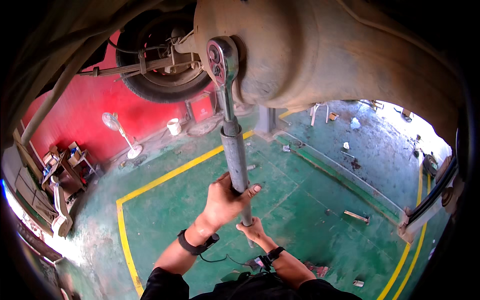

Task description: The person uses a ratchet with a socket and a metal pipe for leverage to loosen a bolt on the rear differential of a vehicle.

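A chrome ratchet wrench [228, 75] stands with its head up against the rusty, rounded axle housing [285, 45] overhead. The socket side of the head is hidden. Over the ratchet's handle sits a long grey metal pipe [234, 155], slanting down toward me. My left hand [222, 200] is closed round the pipe's lower middle, its thumb lying along the side. Farther down, my right hand [254, 231] grips the pipe near its bottom end. Both wrists wear black bands, with a thin cable hanging between them.
A wheel [165, 55] and a leaf spring [135, 67] hang at upper left. On the green floor stand a fan [122, 132], a white bucket [173, 126] and a grey post [265, 120]. A hammer [356, 217] lies at right, near a floor rail [345, 172].
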Demonstrator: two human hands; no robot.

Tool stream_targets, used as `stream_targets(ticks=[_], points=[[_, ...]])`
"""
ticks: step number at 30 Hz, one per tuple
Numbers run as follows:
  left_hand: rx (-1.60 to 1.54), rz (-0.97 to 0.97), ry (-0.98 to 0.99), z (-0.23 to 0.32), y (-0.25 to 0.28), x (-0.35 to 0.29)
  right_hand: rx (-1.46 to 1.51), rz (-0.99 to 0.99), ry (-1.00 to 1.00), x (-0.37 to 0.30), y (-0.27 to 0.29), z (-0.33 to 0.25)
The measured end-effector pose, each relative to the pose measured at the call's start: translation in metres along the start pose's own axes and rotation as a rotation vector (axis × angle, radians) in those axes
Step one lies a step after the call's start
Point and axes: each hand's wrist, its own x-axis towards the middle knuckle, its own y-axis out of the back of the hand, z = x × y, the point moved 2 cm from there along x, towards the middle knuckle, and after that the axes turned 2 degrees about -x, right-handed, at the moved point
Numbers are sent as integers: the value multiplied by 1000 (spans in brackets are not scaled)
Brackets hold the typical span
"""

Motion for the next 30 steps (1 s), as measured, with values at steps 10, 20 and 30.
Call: stream_targets(ticks=[10, 20, 30], points=[[270, 424, -555, 130, 42, 58, 16, 46, 32, -11, 4, -2], [260, 496, -766, 133, 30, 84, -48, 39, -7, -25, 12, -5], [358, 481, -763, 134, 30, 83, -38, 52, -23, -28, 12, -4]])
